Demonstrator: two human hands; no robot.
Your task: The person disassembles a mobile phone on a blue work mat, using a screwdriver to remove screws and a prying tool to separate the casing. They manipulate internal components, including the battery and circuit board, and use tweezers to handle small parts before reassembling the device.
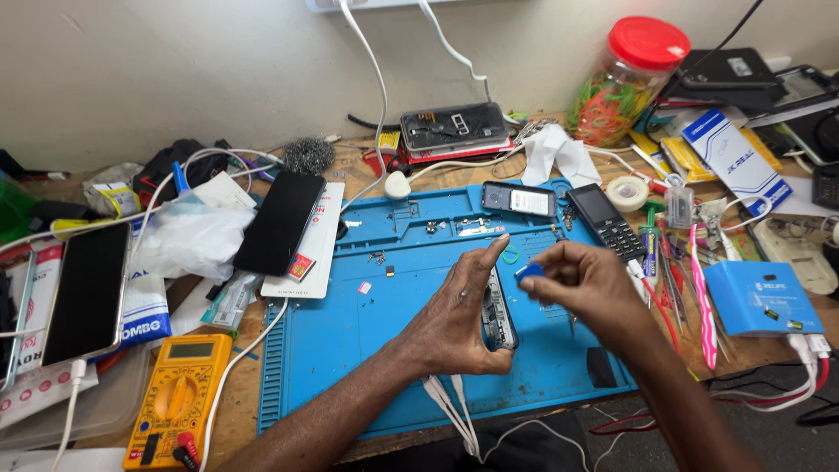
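Note:
My left hand grips an opened phone body edge-on above the blue work mat, its circuit side facing right. My right hand hovers just right of it and pinches a small blue piece between thumb and fingers, close to the phone's upper end. Tiny screws and parts lie scattered on the mat behind the hands. A small dark rectangular block sits on the mat's near right corner.
A yellow multimeter lies at front left. Black phones rest left of the mat, a keypad phone and tape roll right of it. Behind are a red-lidded jar, a blue box and hand tools.

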